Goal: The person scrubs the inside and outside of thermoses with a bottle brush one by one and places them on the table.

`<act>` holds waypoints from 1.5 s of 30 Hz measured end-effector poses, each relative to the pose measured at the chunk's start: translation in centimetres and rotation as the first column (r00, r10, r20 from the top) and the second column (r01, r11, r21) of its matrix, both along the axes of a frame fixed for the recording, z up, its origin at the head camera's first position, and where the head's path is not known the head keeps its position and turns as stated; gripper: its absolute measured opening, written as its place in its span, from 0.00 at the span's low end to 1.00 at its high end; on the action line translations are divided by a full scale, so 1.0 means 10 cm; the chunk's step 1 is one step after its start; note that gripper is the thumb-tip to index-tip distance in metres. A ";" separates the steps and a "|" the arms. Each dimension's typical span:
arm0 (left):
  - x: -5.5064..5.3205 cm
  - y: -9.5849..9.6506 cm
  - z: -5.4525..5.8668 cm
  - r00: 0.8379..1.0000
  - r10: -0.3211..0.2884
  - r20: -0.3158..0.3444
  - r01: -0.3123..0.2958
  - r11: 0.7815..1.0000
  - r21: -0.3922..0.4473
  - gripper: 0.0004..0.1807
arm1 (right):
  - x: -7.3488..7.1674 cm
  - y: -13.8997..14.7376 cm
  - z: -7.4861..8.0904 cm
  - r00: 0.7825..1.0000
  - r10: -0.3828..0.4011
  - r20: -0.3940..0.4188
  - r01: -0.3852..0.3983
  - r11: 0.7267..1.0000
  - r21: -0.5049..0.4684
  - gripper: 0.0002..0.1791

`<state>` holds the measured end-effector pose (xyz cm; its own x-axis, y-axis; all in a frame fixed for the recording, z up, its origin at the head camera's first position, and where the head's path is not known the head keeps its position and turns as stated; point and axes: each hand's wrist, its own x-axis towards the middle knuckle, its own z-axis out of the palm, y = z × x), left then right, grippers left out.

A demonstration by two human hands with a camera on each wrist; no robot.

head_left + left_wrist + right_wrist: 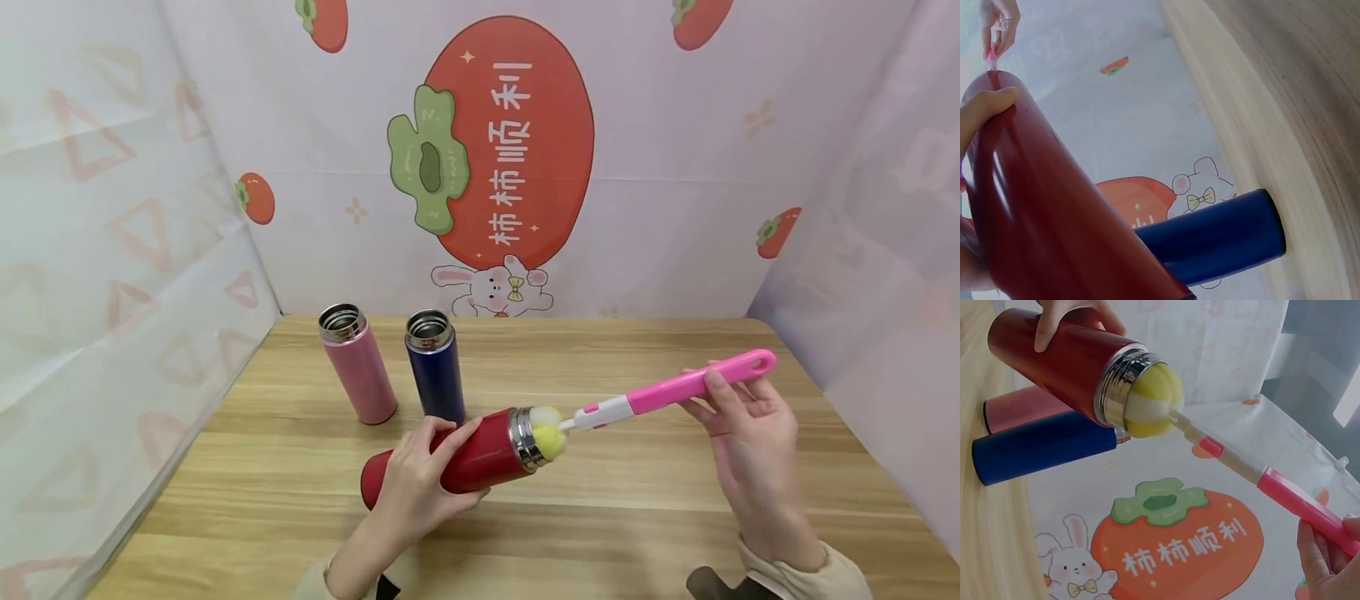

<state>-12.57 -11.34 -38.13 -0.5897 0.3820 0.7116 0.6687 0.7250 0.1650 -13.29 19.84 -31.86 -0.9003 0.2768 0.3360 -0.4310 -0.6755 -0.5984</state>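
Observation:
My left hand (423, 483) grips a red bottle (480, 458) around its body, tilted with its steel mouth toward the right. A bottle brush (667, 396) with a pink and white handle is pinched between the thumb and fingers of my right hand (753, 442). Its yellow and white sponge head (1154, 403) sits at the bottle's mouth, bulging out of the threaded neck. In the left wrist view the red bottle (1054, 187) fills the near side, and the other hand (1000, 25) shows beyond it.
Behind the red bottle stand an uncapped pink bottle (363, 371) and an uncapped blue bottle (437, 375), both upright on the wooden table (600, 542). A printed cloth (660, 167) with persimmons and a rabbit hangs at the table's back edge.

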 end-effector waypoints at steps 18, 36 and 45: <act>0.00 0.06 0.03 1.000 0.002 -0.011 -0.002 1.000 0.004 0.43 | 0.01 -0.22 -0.06 0.998 0.056 0.023 -0.058 0.986 0.153 0.07; 0.00 0.13 0.05 1.000 -0.022 0.017 0.021 1.000 0.004 0.40 | -0.30 -0.23 -1.03 0.985 0.166 0.043 -0.171 0.929 0.327 0.13; -0.01 0.09 0.01 0.998 -0.010 0.060 0.010 1.000 0.001 0.41 | -0.25 -0.18 -0.89 0.993 0.111 0.047 -0.120 0.942 0.314 0.15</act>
